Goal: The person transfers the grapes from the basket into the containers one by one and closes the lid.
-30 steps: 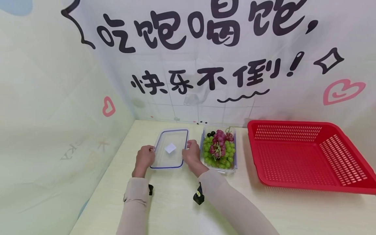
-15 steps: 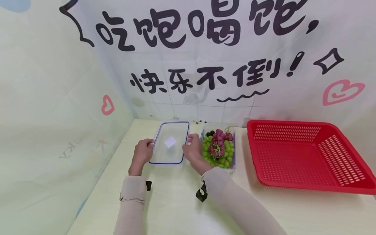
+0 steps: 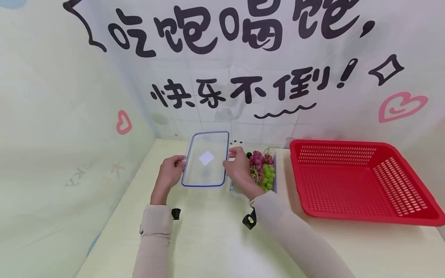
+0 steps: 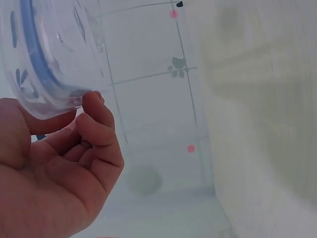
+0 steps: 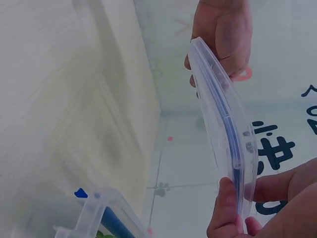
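A clear plastic lid [image 3: 194, 172] with a blue seal and a white diamond-shaped label [image 3: 206, 158] is held above the table. My left hand [image 3: 169, 172] pinches its left edge, and my right hand [image 3: 240, 166] grips the right edge. In the right wrist view the lid [image 5: 223, 119] appears edge-on, between the two hands. Just right of and partly behind my right hand stands a clear container [image 3: 276, 179]. It holds green grapes [image 3: 268, 178], red grapes [image 3: 257, 159] and some dark ones [image 3: 248, 155]; my hand hides part of them.
A large red perforated basket [image 3: 347, 214] stands on the right of the pale table [image 3: 208, 231]. A printed cloth wall [image 3: 208, 116] rises at the back edge, and another wall [image 3: 69, 154] closes off the left side.
Both hands have raised the lid off the table and shifted it slightly right. My right hand now covers part of the grape container.
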{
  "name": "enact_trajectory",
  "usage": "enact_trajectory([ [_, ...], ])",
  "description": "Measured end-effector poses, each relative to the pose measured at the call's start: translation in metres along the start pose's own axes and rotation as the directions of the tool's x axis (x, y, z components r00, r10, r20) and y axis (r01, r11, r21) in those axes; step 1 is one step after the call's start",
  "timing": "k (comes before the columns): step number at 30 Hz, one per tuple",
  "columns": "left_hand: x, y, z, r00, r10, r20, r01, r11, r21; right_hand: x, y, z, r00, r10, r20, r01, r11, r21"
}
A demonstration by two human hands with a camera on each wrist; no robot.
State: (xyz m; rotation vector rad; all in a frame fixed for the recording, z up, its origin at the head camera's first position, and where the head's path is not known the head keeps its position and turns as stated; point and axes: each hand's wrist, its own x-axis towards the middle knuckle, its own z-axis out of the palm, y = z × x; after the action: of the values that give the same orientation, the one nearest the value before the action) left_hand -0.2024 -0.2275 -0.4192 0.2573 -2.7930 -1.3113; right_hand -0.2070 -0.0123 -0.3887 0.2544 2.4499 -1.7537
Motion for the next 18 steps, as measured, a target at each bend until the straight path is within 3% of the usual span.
enact_trajectory([
  [18, 0.003, 0.035, 0.015, 0.997, 0.06, 0.044, -0.057, 0.996, -0.065, 0.01, 0.007, -0.043, 0.999, -0.028, -0.032, 0.027, 0.999, -0.035],
])
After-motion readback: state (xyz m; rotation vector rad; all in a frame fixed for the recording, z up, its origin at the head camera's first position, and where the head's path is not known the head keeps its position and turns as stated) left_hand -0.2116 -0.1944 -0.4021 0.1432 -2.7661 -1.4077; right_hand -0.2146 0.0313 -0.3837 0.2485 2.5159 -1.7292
